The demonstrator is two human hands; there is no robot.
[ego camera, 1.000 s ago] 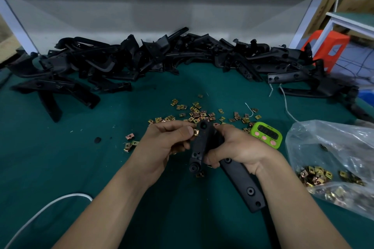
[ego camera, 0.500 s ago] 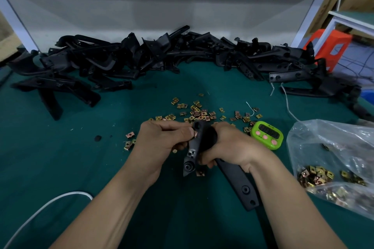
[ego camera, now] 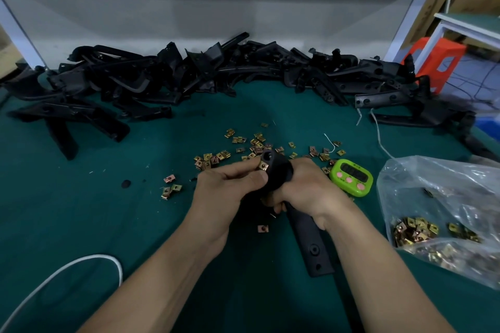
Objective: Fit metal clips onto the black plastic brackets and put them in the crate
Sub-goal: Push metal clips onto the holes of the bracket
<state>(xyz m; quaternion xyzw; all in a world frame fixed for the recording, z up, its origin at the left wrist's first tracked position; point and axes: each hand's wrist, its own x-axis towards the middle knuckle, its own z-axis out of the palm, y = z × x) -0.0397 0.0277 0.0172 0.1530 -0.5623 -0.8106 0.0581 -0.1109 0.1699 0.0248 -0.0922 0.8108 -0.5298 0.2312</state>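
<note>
Bracket (ego camera: 311,240) is held up just left of the green timer (ego camera: 351,177), upper end raised, lower end pointing back toward the camera over the green mat (ego camera: 81,224). Right hand (ego camera: 311,192) is wrapped round its middle, fingers curled tight on it. Left hand (ego camera: 224,189) pinches a metal clip (ego camera: 263,166) between thumb and forefinger, the clip touching the bracket's upper end below a hole. Loose clips (ego camera: 254,143) are scattered left of and behind the timer. Clear bag (ego camera: 446,197) with more clips sits right of the timer. Pile of black brackets (ego camera: 189,76) lies well behind the timer. White cable (ego camera: 67,267) is far left of it.
</note>
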